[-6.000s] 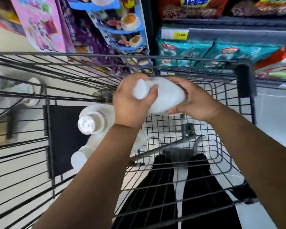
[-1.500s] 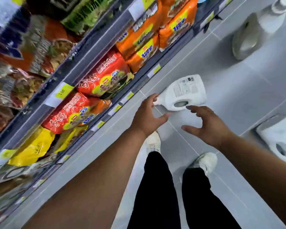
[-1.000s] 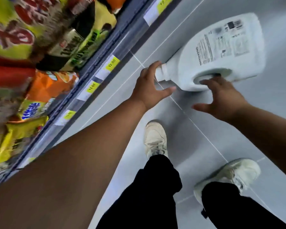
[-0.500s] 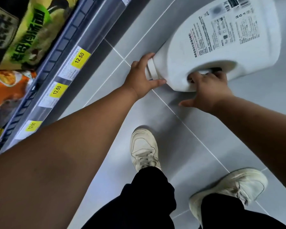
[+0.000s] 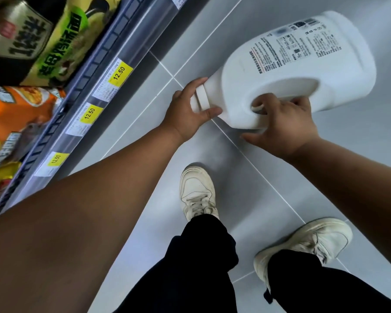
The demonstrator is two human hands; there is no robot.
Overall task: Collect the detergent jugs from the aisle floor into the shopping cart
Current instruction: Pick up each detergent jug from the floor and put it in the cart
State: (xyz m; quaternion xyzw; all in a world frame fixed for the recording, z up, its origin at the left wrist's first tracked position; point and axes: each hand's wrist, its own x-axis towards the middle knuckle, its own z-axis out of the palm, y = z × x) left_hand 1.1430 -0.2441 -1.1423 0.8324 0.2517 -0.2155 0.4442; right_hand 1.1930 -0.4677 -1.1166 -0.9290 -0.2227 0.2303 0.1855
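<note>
Clearly, shelf tags (image 5: 119, 72) read 12.50 — print on jug (image 5: 269, 86) unreadable.

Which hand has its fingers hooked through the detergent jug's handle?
The right hand: its fingers curl through the handle of the white detergent jug. The left hand instead grips the cap at the neck end.

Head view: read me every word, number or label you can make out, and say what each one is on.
"12.50": yellow price tag on the shelf edge.
"12.50": second price tag, same edge.
"12.50": third price tag, same edge.
Back label of the detergent jug: print too small and blurred to read.
Print on the green packet: large Chinese characters, not readable for certain.
Print on the orange packet: blurred.
</note>
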